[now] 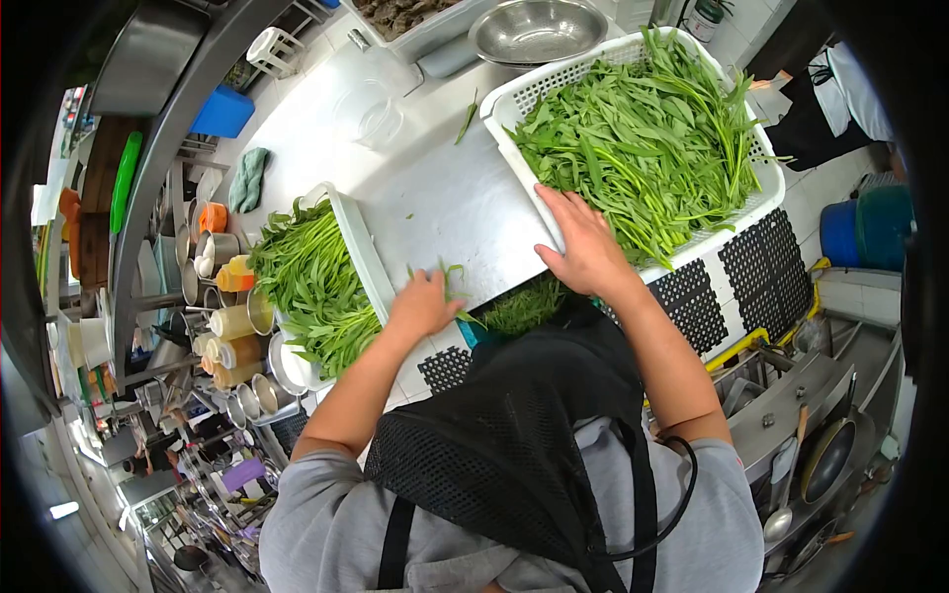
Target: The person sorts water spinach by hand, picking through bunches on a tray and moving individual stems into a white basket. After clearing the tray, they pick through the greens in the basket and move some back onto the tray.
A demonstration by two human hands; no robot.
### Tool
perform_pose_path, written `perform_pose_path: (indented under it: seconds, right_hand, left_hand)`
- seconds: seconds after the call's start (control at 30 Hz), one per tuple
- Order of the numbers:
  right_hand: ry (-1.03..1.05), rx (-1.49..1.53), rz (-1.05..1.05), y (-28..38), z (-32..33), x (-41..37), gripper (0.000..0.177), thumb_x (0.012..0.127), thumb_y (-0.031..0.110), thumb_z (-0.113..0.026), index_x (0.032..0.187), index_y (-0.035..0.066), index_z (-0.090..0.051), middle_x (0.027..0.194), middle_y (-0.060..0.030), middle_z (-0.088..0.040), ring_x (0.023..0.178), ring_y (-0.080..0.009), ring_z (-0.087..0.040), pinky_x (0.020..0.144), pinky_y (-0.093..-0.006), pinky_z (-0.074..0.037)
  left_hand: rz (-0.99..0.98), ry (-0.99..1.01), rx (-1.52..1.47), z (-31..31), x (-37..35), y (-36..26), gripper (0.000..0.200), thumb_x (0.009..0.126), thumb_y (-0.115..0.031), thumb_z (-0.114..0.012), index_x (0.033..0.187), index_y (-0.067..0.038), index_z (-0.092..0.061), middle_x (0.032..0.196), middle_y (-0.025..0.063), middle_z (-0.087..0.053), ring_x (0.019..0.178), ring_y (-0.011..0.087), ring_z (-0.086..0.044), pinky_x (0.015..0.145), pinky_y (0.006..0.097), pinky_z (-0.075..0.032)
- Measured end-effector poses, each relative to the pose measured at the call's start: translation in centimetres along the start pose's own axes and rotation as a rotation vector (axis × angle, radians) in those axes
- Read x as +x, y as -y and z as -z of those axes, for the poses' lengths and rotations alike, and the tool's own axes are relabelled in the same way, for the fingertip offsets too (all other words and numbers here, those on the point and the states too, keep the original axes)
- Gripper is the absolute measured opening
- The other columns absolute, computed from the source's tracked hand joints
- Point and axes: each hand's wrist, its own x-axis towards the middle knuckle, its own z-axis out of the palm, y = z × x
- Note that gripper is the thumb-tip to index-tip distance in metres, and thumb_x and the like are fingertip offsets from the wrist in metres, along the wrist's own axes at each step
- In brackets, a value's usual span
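Observation:
My left hand (425, 302) is low over the steel work surface (440, 198), beside the long wall of the left white basket (356, 247). Its fingers are curled down around a few green leaf and stem scraps (453, 270); the fingertips are partly hidden. My right hand (590, 242) lies against the near corner of the right white basket (504, 124), fingers stretched over the rim and thumb apart. Long-stemmed leafy greens (633, 138) heap up in that basket. More such leafy greens (311, 277) fill the left one.
A metal bowl (539, 32) and a clear plastic container (368, 114) stand at the back. Below the surface's front edge lies a pile of fine greens (524, 304). Bottles (232, 321) line the left; a wok (828, 460) sits lower right. Another person (840, 94) stands at upper right.

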Motion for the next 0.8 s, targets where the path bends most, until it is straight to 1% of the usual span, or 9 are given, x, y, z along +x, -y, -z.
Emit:
perform_pose_path:
  seconds: [0.23,0.3,0.33,0.43,0.47,0.57,0.6,0.7,0.8]
  right_hand:
    - [-0.015,-0.024,0.021,-0.3,-0.4,-0.1,0.076,0.082,0.022,-0.066,0.147,0.016,-0.026,0.145,-0.0131,-0.038,0.135,-0.0367,-0.033,0.107,-0.0522,-0.029]
    - [-0.004,-0.023,0.012,-0.1,-0.3,0.0,0.076,0.082,0.023,-0.065,0.147,0.016,-0.026,0.145,-0.0131,-0.038,0.135,-0.0368,-0.032,0.108,-0.0520,-0.028]
    - [0.002,-0.023,-0.002,0.0,-0.3,-0.1,0.076,0.082,0.023,-0.065,0.147,0.016,-0.026,0.145,-0.0132,-0.038,0.135,-0.0369,-0.032,0.108,-0.0518,-0.028]
    - [0.003,-0.020,0.000,0.0,-0.2,-0.1,0.075,0.083,0.023,-0.065,0.147,0.016,-0.026,0.145,-0.0129,-0.038,0.135,-0.0369,-0.032,0.108,-0.0514,-0.028]
    - [-0.003,-0.015,-0.005,-0.1,-0.2,-0.1,0.075,0.083,0.023,-0.065,0.147,0.016,-0.026,0.145,-0.0129,-0.038,0.135,-0.0369,-0.032,0.108,-0.0514,-0.028]
    - [-0.013,0.003,0.008,-0.2,-0.1,-0.3,0.075,0.083,0.023,-0.065,0.147,0.016,-0.026,0.145,-0.0129,-0.038,0.135,-0.0369,-0.032,0.108,-0.0513,-0.028]
    - [-0.006,0.000,0.003,-0.2,-0.1,-0.3,0.075,0.083,0.023,-0.065,0.147,0.015,-0.026,0.145,-0.0130,-0.038,0.135,-0.0371,-0.032,0.108,-0.0515,-0.028]
    - [-0.012,-0.002,0.017,-0.3,-0.3,-0.1,0.074,0.083,0.022,-0.065,0.146,0.015,-0.027,0.145,-0.0133,-0.038,0.135,-0.0377,-0.032,0.108,-0.0518,-0.028]
    - [-0.023,0.000,0.032,-0.4,-0.8,-0.2,0.074,0.082,0.022,-0.065,0.146,0.014,-0.027,0.145,-0.0134,-0.039,0.134,-0.0383,-0.032,0.108,-0.0518,-0.029]
  left_hand:
    - [-0.219,0.282,-0.299,0.4,-3.6,-3.8,0.059,0.084,-0.043,-0.064,0.124,-0.001,-0.054,0.117,0.0245,-0.057,0.107,0.0383,-0.057,0.091,0.0423,-0.046]
    - [-0.251,0.063,-0.338,0.2,-3.0,-2.6,0.059,0.085,-0.040,-0.064,0.123,0.004,-0.053,0.116,0.0264,-0.056,0.106,0.0404,-0.056,0.093,0.0420,-0.046]
    - [-0.218,0.025,-0.249,-0.1,-2.9,-1.7,0.062,0.084,-0.039,-0.065,0.126,0.003,-0.049,0.126,0.0284,-0.050,0.111,0.0428,-0.053,0.095,0.0438,-0.044]
    - [-0.020,-0.039,-0.051,-1.7,-3.4,-1.0,0.065,0.083,-0.039,-0.066,0.129,0.002,-0.045,0.134,0.0307,-0.041,0.115,0.0458,-0.048,0.097,0.0471,-0.043]
    - [0.012,0.040,-0.121,-2.6,-3.5,-0.7,0.068,0.082,-0.039,-0.068,0.132,0.001,-0.043,0.139,0.0324,-0.033,0.121,0.0478,-0.043,0.100,0.0489,-0.040]
    - [-0.158,0.024,-0.209,-3.8,-4.9,-1.8,0.074,0.079,-0.035,-0.072,0.136,-0.001,-0.039,0.139,0.0284,-0.035,0.127,0.0453,-0.038,0.105,0.0470,-0.036]
    - [-0.213,0.032,-0.402,-3.4,-4.9,-2.3,0.075,0.078,-0.032,-0.073,0.137,-0.002,-0.038,0.141,0.0288,-0.033,0.130,0.0454,-0.034,0.107,0.0465,-0.033]
    - [-0.305,-0.200,-0.267,-2.0,-4.2,-3.1,0.071,0.080,-0.034,-0.070,0.135,0.000,-0.042,0.138,0.0311,-0.035,0.127,0.0461,-0.037,0.104,0.0480,-0.035]
    - [-0.215,-0.342,-0.113,-3.3,-2.3,-2.3,0.064,0.080,-0.032,-0.070,0.130,0.001,-0.047,0.136,0.0292,-0.040,0.123,0.0435,-0.042,0.102,0.0454,-0.039]
